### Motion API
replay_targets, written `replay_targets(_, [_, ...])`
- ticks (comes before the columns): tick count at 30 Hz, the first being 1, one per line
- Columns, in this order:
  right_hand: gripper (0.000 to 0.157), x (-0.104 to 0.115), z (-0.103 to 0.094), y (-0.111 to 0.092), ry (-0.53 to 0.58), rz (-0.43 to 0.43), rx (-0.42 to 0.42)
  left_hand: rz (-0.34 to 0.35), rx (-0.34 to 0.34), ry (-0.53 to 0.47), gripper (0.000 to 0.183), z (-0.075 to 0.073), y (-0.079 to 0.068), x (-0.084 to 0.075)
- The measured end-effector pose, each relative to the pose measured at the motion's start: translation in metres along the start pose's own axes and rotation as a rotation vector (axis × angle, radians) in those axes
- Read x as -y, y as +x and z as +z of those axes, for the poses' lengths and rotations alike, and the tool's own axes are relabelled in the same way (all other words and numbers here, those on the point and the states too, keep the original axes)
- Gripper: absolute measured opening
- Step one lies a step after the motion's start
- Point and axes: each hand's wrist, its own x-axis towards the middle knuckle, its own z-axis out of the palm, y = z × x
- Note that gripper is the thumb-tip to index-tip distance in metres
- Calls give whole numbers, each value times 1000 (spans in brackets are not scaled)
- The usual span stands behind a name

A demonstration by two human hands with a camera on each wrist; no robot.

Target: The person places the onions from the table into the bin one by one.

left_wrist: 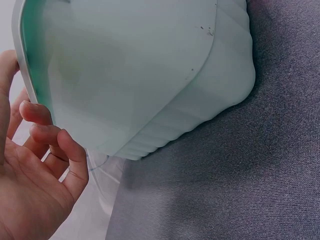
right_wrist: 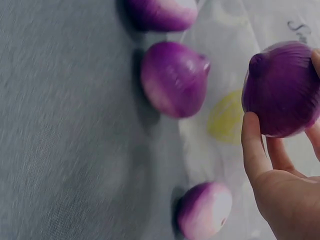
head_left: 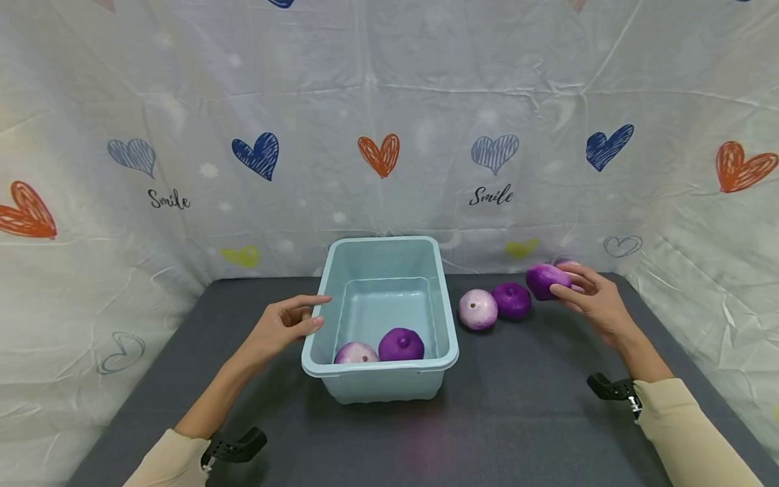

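My right hand holds a purple onion above the table, fingers and thumb around it. In the right wrist view the same onion shows its knobbed end. My left hand is at the left rim of a pale blue plastic tub, its index fingertip over the edge and its thumb tip beside it. Its other fingers bend loosely near the tub's outer wall in the left wrist view. Inside the tub's near end lie a pale purple-white onion and a dark purple onion.
Right of the tub, a pale onion and a dark purple onion sit side by side on the dark grey tabletop. Another onion is partly hidden behind the right hand. A white heart-printed curtain hangs behind.
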Motion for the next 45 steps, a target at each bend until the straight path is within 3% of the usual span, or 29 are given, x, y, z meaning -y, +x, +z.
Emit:
replay_targets(14, [45, 25, 45, 10, -56, -34, 147, -9, -11, -2, 40, 1, -1, 3])
replay_targets(24, [43, 33, 78, 21, -66, -15, 182, -7, -11, -6, 40, 2, -1, 1])
replay_targets(45, [50, 44, 146, 40, -82, -105, 306, -7, -17, 0, 40, 1, -1, 1])
